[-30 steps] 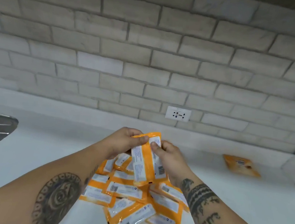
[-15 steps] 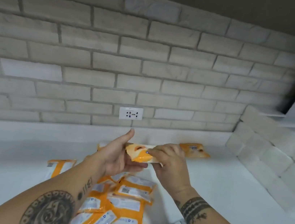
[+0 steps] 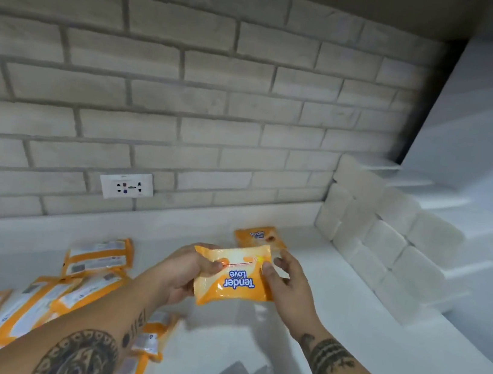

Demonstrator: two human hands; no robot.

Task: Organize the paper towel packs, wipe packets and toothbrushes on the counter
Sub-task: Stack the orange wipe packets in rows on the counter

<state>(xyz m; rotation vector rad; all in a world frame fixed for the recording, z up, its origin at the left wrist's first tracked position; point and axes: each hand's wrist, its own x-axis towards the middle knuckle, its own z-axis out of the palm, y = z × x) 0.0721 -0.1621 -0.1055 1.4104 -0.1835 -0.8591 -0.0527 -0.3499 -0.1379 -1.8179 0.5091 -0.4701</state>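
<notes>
Wipe packet (image 3: 234, 275), one held; one more (image 3: 260, 235) just beyond.
Left hand (image 3: 185, 273) and right hand (image 3: 287, 283) pinch its opposite ends; loose pile (image 3: 43, 294) left, uncounted.

Pale brick wall (image 3: 190, 83), white socket (image 3: 126, 185), white counter (image 3: 374, 347).

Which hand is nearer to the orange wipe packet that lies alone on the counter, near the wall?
Right. The right hand is just in front of the lone packet, while the left hand is further left. Both hold another wipe packet.
</notes>
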